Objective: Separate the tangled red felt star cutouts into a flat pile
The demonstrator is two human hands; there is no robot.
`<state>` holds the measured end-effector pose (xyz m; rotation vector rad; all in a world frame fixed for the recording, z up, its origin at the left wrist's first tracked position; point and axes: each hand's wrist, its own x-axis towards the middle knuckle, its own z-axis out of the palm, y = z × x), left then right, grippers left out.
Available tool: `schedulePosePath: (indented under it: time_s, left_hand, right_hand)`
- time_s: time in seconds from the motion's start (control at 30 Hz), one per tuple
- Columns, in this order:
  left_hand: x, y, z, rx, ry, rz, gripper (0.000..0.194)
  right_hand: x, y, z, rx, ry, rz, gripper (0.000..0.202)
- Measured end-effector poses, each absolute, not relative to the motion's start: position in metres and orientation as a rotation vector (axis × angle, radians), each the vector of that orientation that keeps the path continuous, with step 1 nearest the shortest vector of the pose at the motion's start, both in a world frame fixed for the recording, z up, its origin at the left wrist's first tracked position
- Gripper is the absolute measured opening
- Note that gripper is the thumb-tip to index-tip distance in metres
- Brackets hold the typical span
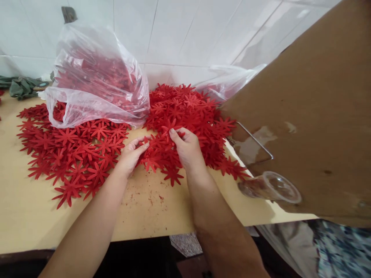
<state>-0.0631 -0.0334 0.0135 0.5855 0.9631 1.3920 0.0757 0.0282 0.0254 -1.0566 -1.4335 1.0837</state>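
Observation:
Red artificial flower pieces with narrow pointed petals lie in a heap in the middle of the table. At the heap's near left edge, my left hand pinches one or more red flower pieces between thumb and fingers. Just to its right, my right hand is closed with the thumb on top of a red flower piece. How many layers each hand grips is hidden by the fingers. A second spread of red flower pieces lies to the left of my left hand.
A clear plastic bag full of red pieces stands back left; another bag lies behind the heap. A large brown board leans in at right, beside a clear plastic cup. Dark green material lies far left against the tiled wall.

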Motion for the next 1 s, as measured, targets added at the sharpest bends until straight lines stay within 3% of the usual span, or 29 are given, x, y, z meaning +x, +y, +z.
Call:
schedulePosePath:
  time_s: [0.7,1.0]
  left_hand:
    - [-0.063,-0.027,0.003,0.638,1.095,1.370,0.023]
    - [-0.063,-0.025,0.002,0.716,1.106,1.337,0.021]
  right_hand:
    - [0.079,0.031,0.023,-1.166,-1.352,0.972,0.047]
    - [0.119,0.055,0.053,-1.140,-1.106,0.894,0.032]
